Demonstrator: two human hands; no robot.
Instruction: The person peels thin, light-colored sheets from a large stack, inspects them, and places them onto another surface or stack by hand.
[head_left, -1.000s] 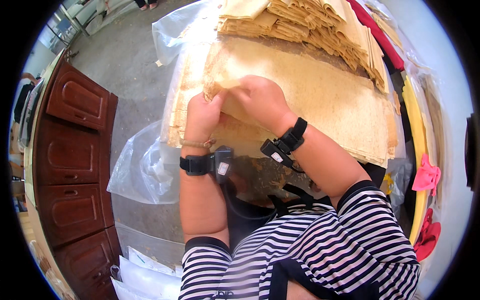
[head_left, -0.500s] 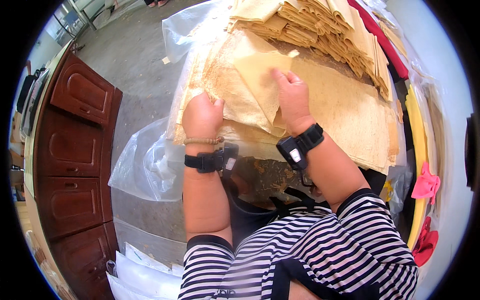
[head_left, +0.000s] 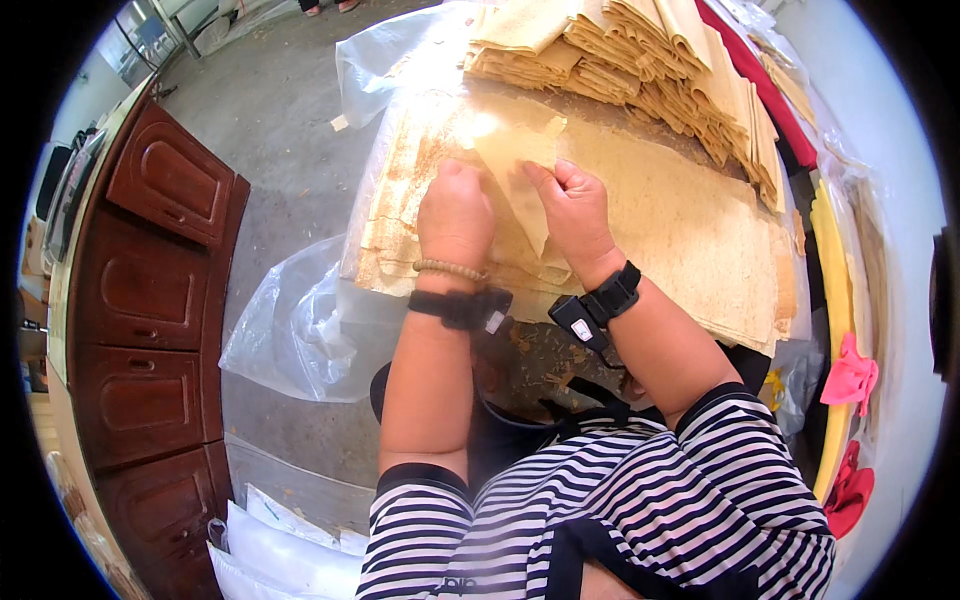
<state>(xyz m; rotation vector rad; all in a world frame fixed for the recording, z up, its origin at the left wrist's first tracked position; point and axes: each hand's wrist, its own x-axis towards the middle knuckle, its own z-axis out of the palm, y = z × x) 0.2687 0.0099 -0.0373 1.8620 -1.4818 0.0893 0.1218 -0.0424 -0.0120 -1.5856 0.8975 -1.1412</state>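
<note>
Right grip (head_left: 580, 212): thumb and fingers pinched on the upturned part of a thin tan sheet, right of the frame's upper centre.
Left grip (head_left: 455, 212): fingers curled with the knuckles up, just left of the raised flap; the fingertips are hidden, so I cannot tell whether it grasps anything.
Thin tan sheet (head_left: 512, 170): at upper centre, one part folded up between the two hands, its paler face showing and a pointed end hanging toward the wearer.
Flat stack (head_left: 690, 240): similar sheets lying in layers beneath both hands and spreading to the right, with rough edges at the left.
Folded bundles (head_left: 640, 50): heaped along the top of the frame, beyond the flat stack.
Wrists: a black strap with a small device on each, plus a beaded bracelet (head_left: 450, 269) on the left one.
Clear plastic (head_left: 290, 335): crumpled, left of the flat stack.
Cabinet (head_left: 150, 290): dark reddish-brown, with panelled doors, along the left side.
White bags (head_left: 285, 555): at lower left.
Right side: a long yellow piece (head_left: 832, 270), with a bright pink cloth (head_left: 850, 373) against it and a red item (head_left: 850, 495) lower down.
</note>
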